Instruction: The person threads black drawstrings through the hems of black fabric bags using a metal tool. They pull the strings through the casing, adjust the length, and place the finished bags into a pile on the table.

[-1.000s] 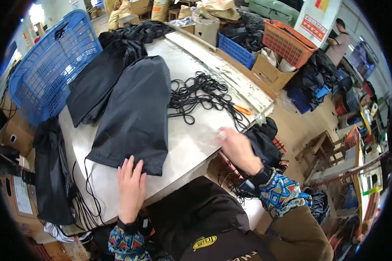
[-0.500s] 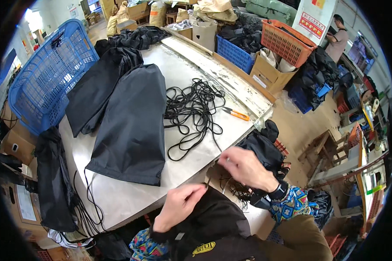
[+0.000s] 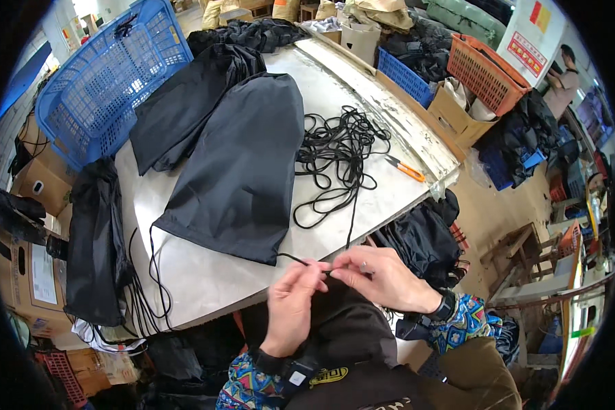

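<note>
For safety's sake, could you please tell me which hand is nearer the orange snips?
Right. The right hand is below the orange snips in the picture; the left hand is farther down and to their left.

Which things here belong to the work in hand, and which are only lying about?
Likely in the work: black cord, pinched by left hand and right hand; black drawstring bag; cord tangle; perhaps orange-handled snips.
Apparently lying about: blue openwork basket; orange openwork basket; wooden stool.

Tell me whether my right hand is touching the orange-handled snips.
Apart. The head view shows bare tabletop between the right hand, in front of the table's near edge, and the orange-handled snips lying farther back.
</note>
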`<state>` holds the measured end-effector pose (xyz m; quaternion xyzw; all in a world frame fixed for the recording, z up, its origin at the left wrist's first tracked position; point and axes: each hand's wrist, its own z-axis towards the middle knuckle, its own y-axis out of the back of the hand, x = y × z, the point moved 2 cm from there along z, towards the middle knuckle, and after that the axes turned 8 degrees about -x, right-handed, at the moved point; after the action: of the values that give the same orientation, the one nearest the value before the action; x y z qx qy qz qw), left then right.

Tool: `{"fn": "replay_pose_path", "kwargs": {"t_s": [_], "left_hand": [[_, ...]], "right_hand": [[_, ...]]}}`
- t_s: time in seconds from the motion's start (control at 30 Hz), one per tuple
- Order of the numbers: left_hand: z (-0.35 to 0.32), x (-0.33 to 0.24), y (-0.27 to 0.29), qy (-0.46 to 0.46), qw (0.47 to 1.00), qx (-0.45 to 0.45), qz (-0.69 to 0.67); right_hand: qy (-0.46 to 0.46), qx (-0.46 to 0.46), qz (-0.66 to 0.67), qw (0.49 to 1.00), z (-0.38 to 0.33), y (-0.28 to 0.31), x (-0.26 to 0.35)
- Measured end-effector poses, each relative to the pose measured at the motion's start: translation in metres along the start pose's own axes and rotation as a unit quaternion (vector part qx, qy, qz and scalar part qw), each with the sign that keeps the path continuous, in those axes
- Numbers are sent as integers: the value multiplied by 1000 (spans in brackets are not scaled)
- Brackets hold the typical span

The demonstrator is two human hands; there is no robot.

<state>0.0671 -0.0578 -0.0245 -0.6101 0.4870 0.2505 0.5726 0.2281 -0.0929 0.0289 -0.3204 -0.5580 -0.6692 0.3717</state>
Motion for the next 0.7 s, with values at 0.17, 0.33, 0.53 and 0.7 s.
{"fn": "replay_pose_path", "kwargs": {"t_s": [0.17,0.33,0.53,0.7], "left_hand": [[-31,-79,14,-34,996,70,-45],[-91,-146,89,-89,992,14,93],[-45,-63,63,117,990,-77,-12],[-12,17,46,181,964,-17,-194]], "right_hand": [[-42,60,-74,995,28,17,-93],[-259,48,166,950,43,45,-104],[-289,46,554,780,-3,2,-78],[-257,-4,499,827,-29,-47,-42]]}}
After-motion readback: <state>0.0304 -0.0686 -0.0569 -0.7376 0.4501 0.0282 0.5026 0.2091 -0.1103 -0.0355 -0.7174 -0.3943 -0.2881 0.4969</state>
